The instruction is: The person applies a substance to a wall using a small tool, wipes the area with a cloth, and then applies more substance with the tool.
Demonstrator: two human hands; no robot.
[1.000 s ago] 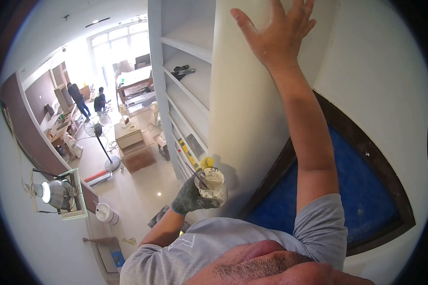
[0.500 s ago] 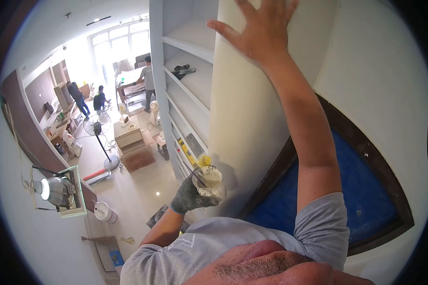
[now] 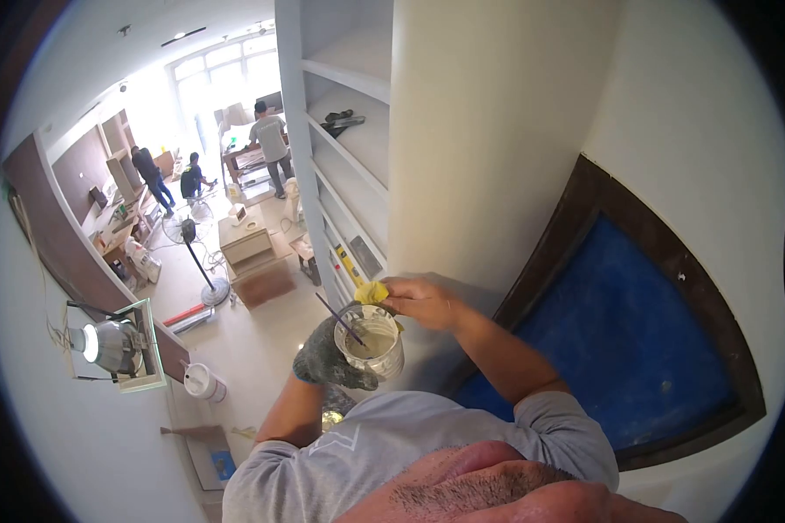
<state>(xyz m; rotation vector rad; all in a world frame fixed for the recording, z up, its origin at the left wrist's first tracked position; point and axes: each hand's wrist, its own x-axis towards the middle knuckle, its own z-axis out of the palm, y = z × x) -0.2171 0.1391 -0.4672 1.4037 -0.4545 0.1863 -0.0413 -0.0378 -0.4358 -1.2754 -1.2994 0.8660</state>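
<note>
My left hand (image 3: 331,353), in a dark grey glove, is closed round a small white bucket (image 3: 392,357) at chest height. Pale putty-like paste (image 3: 375,338) coats its inside, and a thin dark stick (image 3: 340,319) leans out over the rim. My bare right hand (image 3: 423,302) is at the bucket's far rim, its fingers closed on a crumpled yellow piece (image 3: 372,293), perhaps sandpaper or a sponge. Its exact kind I cannot make out. Just beyond the hands stands a pale curved wall panel (image 3: 488,157).
White shelves (image 3: 349,148) hold tools and a yellow level (image 3: 349,265). A blue panel in a brown frame (image 3: 576,218) is at right. A lit floodlight (image 3: 113,346), a white pail (image 3: 204,382) and a standing fan (image 3: 205,270) are left. Several people work at the back.
My right hand has come down from the upper curved panel to the bucket and now grips the yellow piece. My left hand still holds the bucket, which sits slightly lower left.
</note>
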